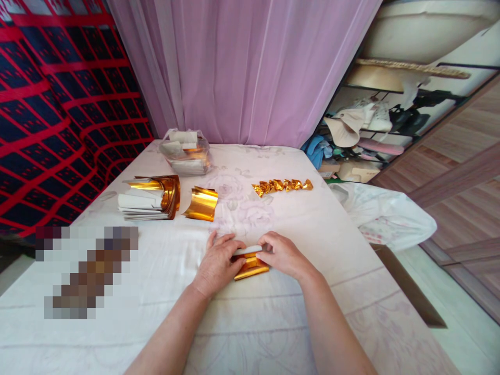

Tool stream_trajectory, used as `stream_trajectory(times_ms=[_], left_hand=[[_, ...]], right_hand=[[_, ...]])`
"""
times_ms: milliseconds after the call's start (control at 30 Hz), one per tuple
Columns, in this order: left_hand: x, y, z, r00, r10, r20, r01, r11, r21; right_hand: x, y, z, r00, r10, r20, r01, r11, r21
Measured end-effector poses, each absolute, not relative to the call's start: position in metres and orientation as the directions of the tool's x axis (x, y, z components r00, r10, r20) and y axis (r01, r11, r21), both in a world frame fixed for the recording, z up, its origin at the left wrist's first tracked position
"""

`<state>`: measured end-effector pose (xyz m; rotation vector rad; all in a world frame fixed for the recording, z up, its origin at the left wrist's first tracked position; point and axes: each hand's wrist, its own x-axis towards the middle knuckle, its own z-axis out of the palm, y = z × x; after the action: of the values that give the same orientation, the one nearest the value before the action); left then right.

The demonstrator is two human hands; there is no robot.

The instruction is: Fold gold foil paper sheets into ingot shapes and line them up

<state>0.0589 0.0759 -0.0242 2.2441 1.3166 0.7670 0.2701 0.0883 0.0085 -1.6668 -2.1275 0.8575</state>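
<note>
Hands: two, left hand (217, 263) and right hand (282, 255), at 6 o'clock
Gold sheet under the hands (250, 265): one
Loose curled gold sheet (201, 203): one
Sheet stack (150, 198): one, 10 o'clock
Folded gold pieces (282, 185): one row, about seven
Plastic bag (185, 151): one, 11 o'clock

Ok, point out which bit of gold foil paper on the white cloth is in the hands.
The gold foil sheet at the near edge, pressed between the left hand and right hand. The curled gold sheet, gold-and-white stack and row of folded gold pieces lie untouched farther back.
</note>
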Motion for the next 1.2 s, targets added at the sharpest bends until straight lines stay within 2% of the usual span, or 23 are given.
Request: stream_trajectory(times_ms=[167, 300, 433, 600, 833, 1067, 1200], left_hand=[[0.059, 0.078, -0.026, 0.313, 0.917, 0.248, 0.635, -0.396, 0.663], [0.058, 0.08, -0.028, 0.287, 0.925, 0.249, 0.608, -0.377, 0.699], [0.058, 0.081, -0.027, 0.28, 0.932, 0.23, 0.589, -0.356, 0.726], [0.057, 0.082, -0.027, 0.275, 0.937, 0.217, 0.575, -0.341, 0.744], [0.057, 0.082, -0.03, 0.28, 0.933, 0.228, 0.572, -0.353, 0.74], [0.055, 0.084, -0.028, 0.222, 0.942, 0.252, 0.582, -0.335, 0.741], [0.055, 0.085, -0.029, 0.2, 0.95, 0.239, 0.553, -0.311, 0.773]], right_hand=[[0.271, 0.089, -0.001, -0.306, 0.938, -0.163, 0.572, 0.044, -0.819], [0.271, 0.091, -0.005, -0.312, 0.928, -0.202, 0.475, -0.032, -0.88], [0.273, 0.092, -0.006, -0.338, 0.914, -0.227, 0.443, -0.058, -0.895], [0.277, 0.093, -0.009, -0.359, 0.912, -0.199, 0.449, -0.019, -0.893], [0.28, 0.095, -0.013, -0.332, 0.922, -0.199, 0.465, -0.024, -0.885], [0.283, 0.096, -0.01, -0.307, 0.922, -0.236, 0.311, -0.137, -0.941], [0.284, 0.096, -0.008, -0.305, 0.92, -0.247, 0.282, -0.16, -0.946]])
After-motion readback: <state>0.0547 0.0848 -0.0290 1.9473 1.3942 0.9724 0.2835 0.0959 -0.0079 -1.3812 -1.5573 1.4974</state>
